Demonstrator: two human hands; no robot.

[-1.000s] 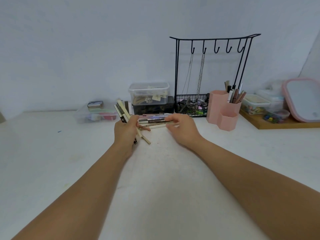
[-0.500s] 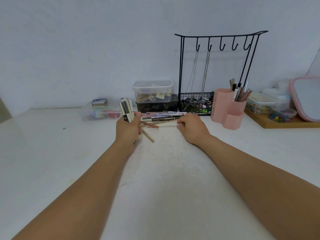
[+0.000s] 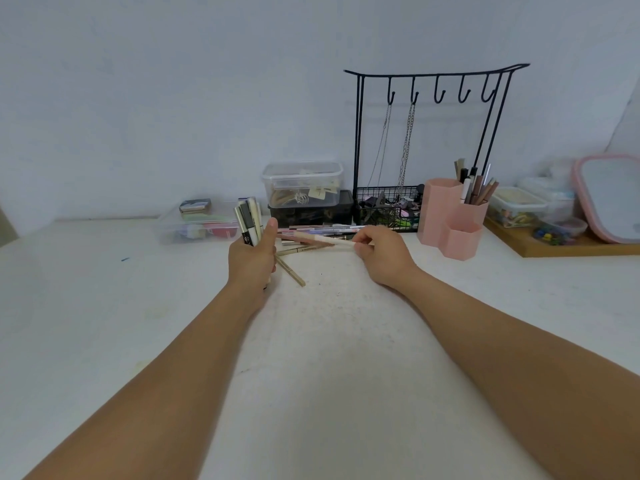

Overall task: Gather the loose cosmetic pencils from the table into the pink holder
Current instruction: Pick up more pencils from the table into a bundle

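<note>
My left hand (image 3: pixel 252 256) grips an upright bundle of cosmetic pencils (image 3: pixel 248 220), black, white and cream, with its thumb raised. My right hand (image 3: pixel 381 252) pinches the right end of a white and pink pencil (image 3: pixel 320 239), lifted slightly and pointing left toward the left thumb. Beneath and behind it, several loose pencils (image 3: pixel 323 229) lie in a row on the white table (image 3: pixel 311 358), and a gold pencil (image 3: pixel 290 270) lies slanted beside my left hand. The pink holder (image 3: pixel 450 220), three hexagonal cups, stands to the right with several pencils (image 3: pixel 478 188) in its back cup.
A black wire jewellery stand (image 3: pixel 429 147) with hanging chains rises behind the holder. Stacked clear and dark boxes (image 3: pixel 303 192) and a flat clear box (image 3: pixel 197 225) line the wall. A wooden tray (image 3: pixel 561 245) with small containers and a pink-rimmed mirror (image 3: pixel 609 195) sits at far right.
My right hand has picked the white and pink pencil off the table and lifted it toward the left hand. The left hand has raised its bundle and lifted its thumb.
</note>
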